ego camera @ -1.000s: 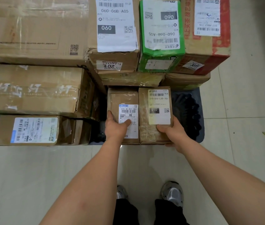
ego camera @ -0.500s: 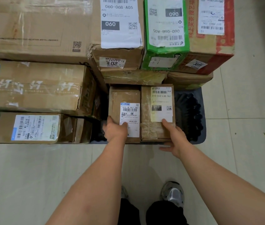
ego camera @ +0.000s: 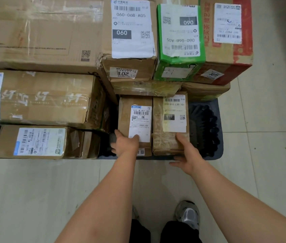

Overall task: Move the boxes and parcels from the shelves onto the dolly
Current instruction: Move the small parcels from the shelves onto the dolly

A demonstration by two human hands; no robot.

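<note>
Two small brown boxes stand side by side at the near edge of the dark dolly (ego camera: 207, 123). My left hand (ego camera: 125, 144) grips the near left corner of the left small box (ego camera: 135, 102), thumb on its white label, fingers down its left side. My right hand (ego camera: 186, 153) has its thumb on top of the right small box (ego camera: 166, 141), near the front edge. Its fingers stretch out straight below the dolly's rim.
Larger cartons are stacked behind and to the left: a long taped box (ego camera: 40, 97), a flat labelled box (ego camera: 39, 142), a green box (ego camera: 179, 37), a red-printed box (ego camera: 226, 32). Bare dolly surface shows right of the small boxes. Pale tiled floor and my shoes (ego camera: 187, 214) lie nearer.
My right hand slid from the right box's near right corner to its front edge and its fingers came off below. The left hand stayed on its box.
</note>
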